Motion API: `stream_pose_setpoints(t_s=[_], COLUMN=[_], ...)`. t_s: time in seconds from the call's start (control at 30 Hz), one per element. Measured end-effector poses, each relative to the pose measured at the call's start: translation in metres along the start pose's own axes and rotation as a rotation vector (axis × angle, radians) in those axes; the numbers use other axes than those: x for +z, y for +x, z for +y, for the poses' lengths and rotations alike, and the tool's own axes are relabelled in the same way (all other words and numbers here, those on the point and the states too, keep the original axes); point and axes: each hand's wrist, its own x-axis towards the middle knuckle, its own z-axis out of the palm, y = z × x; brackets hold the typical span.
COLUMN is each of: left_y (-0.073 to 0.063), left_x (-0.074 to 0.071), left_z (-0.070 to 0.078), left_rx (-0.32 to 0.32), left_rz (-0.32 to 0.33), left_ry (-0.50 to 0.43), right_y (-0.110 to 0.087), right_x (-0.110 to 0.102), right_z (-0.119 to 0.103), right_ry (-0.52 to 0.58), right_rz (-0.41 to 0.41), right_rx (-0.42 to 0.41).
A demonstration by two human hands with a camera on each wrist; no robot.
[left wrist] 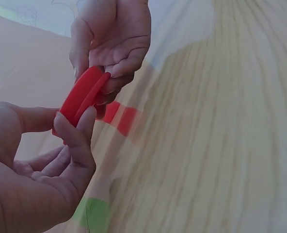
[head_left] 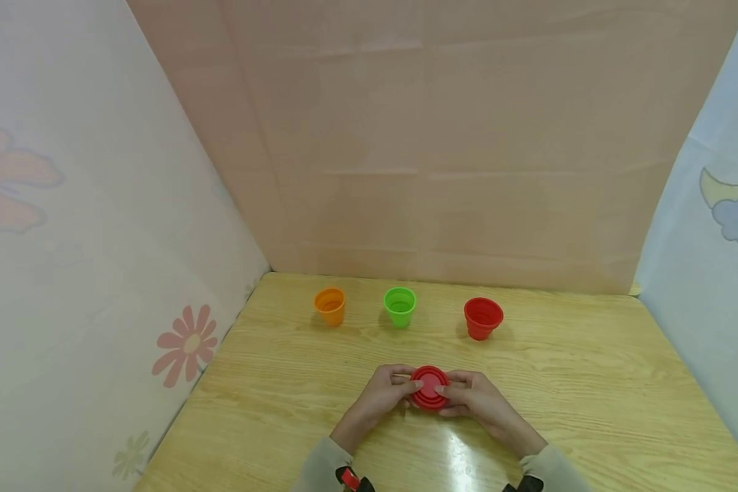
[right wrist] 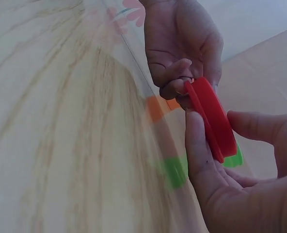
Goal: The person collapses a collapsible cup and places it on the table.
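Observation:
Between both hands, a flat red collapsible cup [head_left: 429, 387] is held above the near part of the table, its ringed face turned up toward the head view. My left hand [head_left: 389, 393] pinches its left edge, thumb on the face and fingers beneath. From the other side my right hand [head_left: 476, 401] pinches the right edge the same way. Seen edge-on in the left wrist view, the red collapsed cup [left wrist: 81, 97] is a thick disc with a rim. The right wrist view shows the same red disc [right wrist: 211, 119] between thumb and fingers.
Beyond the hands stand three expanded cups: orange [head_left: 330, 307] at left, green [head_left: 400, 307] in the middle, red [head_left: 482, 318] at right. They rest on a wood-grain table [head_left: 270, 369]. A beige backdrop [head_left: 443, 150] rises behind, with patterned walls at both sides.

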Motion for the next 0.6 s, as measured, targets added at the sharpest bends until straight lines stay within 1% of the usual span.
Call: stream_pose_setpoints(t_s=[0.2,0.3,0.47,0.6], left_y=[0.002,0.0017,-0.0002,-0.0018], left_x=[-0.002,-0.0026,-0.0031,-0.0029], left_z=[0.0007,0.002,0.0042,0.0054], left_rx=[-0.021,-0.031,-0.045,-0.059], left_rz=[0.008,0.014,0.008,-0.01], left_ry=[0.007,0.004,-0.016,-0.066], right_y=[-0.0024,-0.0031,-0.0022,-0.001], right_x=[-0.0013,-0.0019,-0.0026,-0.003], right_z=[-0.0033,-0.0034,-0.0019,-0.0007], right_ry=[-0.064,-0.085,-0.09,-0.067], right_rz=[0.032,0.03,-0.014,-0.041], right_rx=[-0.01,-0.018,-0.038,-0.057])
